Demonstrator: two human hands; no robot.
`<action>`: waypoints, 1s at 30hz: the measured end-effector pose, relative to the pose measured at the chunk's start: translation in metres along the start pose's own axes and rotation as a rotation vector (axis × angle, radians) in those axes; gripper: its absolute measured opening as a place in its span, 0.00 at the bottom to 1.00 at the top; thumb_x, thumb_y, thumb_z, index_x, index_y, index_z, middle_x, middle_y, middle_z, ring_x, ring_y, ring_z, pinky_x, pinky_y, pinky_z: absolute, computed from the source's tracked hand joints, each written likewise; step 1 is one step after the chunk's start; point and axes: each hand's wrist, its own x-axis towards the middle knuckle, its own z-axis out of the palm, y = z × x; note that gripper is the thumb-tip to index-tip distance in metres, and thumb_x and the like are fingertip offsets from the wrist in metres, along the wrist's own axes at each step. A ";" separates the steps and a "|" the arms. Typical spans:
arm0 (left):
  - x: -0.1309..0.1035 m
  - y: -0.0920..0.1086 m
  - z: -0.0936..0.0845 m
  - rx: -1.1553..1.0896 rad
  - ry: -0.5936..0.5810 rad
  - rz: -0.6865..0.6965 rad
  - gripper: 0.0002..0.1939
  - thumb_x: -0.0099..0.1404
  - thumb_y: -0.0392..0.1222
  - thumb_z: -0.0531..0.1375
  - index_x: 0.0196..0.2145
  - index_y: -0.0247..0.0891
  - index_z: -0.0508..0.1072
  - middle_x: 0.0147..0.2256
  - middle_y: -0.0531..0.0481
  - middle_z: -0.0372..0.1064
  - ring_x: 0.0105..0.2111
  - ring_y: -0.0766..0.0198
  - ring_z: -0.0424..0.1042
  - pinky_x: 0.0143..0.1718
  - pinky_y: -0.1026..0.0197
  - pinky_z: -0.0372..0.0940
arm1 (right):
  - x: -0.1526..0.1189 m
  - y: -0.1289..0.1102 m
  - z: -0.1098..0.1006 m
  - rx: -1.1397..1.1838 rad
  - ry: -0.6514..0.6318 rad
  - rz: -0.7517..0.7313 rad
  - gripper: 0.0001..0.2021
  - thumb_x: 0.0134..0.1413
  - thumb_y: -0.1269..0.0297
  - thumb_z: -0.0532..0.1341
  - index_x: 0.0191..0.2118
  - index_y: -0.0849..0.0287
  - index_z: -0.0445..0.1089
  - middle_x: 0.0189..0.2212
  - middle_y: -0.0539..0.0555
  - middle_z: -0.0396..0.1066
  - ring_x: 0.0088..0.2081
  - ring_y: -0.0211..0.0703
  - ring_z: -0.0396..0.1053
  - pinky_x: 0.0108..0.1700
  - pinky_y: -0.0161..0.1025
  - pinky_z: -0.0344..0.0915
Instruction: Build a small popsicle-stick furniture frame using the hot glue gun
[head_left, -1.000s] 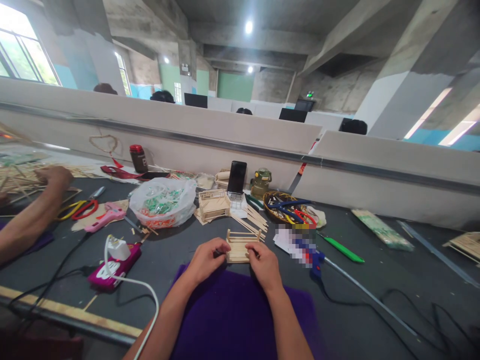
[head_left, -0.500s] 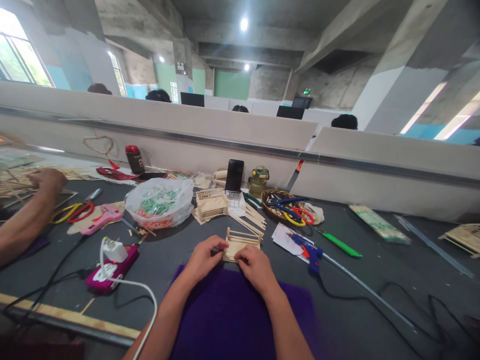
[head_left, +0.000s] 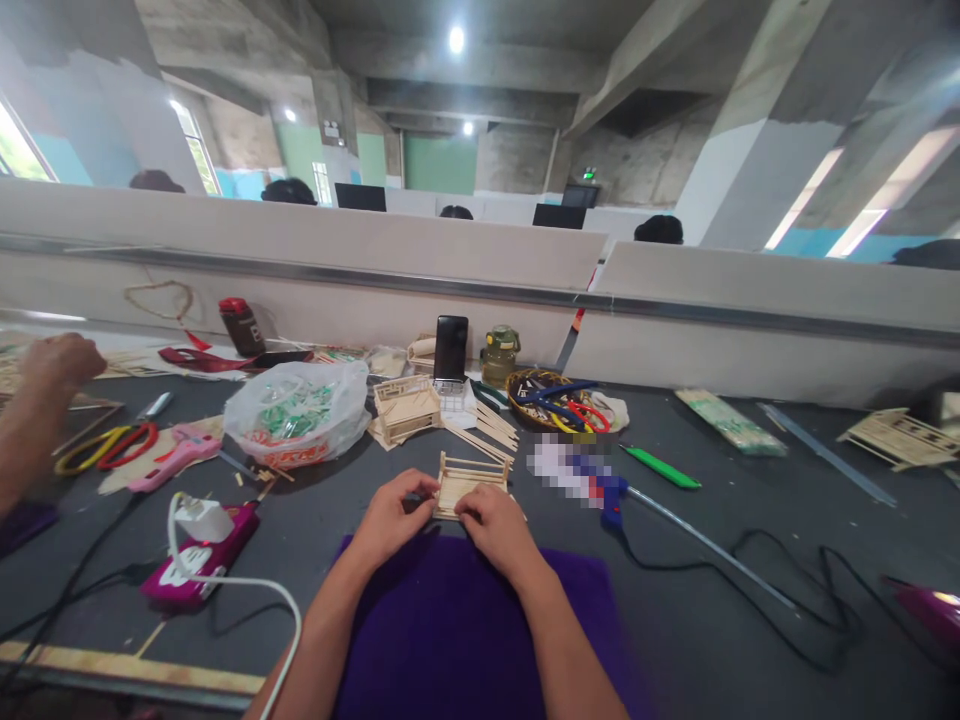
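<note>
Clamped or merely touching, I couldn't tell — left hand and right hand were at the stick frame, seemingly aligning it; steady pressure was called for next.

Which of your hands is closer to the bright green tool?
Right. The right hand sits left of the green tool, with the blue glue gun between them. The left hand is farther left, at the left edge of the small stick model.

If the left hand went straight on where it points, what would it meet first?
Likely the small stick frame, right by the left hand; depth leaves unclear whether they touch.
</note>
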 end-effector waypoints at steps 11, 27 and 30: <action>0.000 -0.007 0.000 -0.015 0.013 0.012 0.07 0.58 0.37 0.57 0.34 0.39 0.74 0.32 0.51 0.72 0.33 0.64 0.70 0.36 0.64 0.63 | -0.001 0.000 0.000 -0.009 0.017 -0.010 0.07 0.52 0.72 0.59 0.30 0.53 0.73 0.30 0.50 0.71 0.37 0.40 0.67 0.39 0.34 0.58; -0.001 -0.007 0.001 0.016 -0.005 -0.007 0.07 0.58 0.37 0.57 0.35 0.40 0.73 0.32 0.51 0.73 0.33 0.64 0.70 0.37 0.64 0.64 | -0.001 0.001 0.002 -0.007 0.018 -0.020 0.07 0.52 0.72 0.60 0.31 0.53 0.73 0.30 0.50 0.70 0.38 0.41 0.66 0.40 0.34 0.58; -0.001 -0.008 0.001 0.007 -0.009 0.001 0.07 0.58 0.36 0.57 0.35 0.39 0.72 0.33 0.51 0.72 0.33 0.64 0.70 0.37 0.63 0.63 | -0.001 0.001 0.002 -0.004 0.018 -0.024 0.08 0.52 0.72 0.59 0.31 0.53 0.73 0.30 0.50 0.70 0.37 0.41 0.66 0.39 0.34 0.58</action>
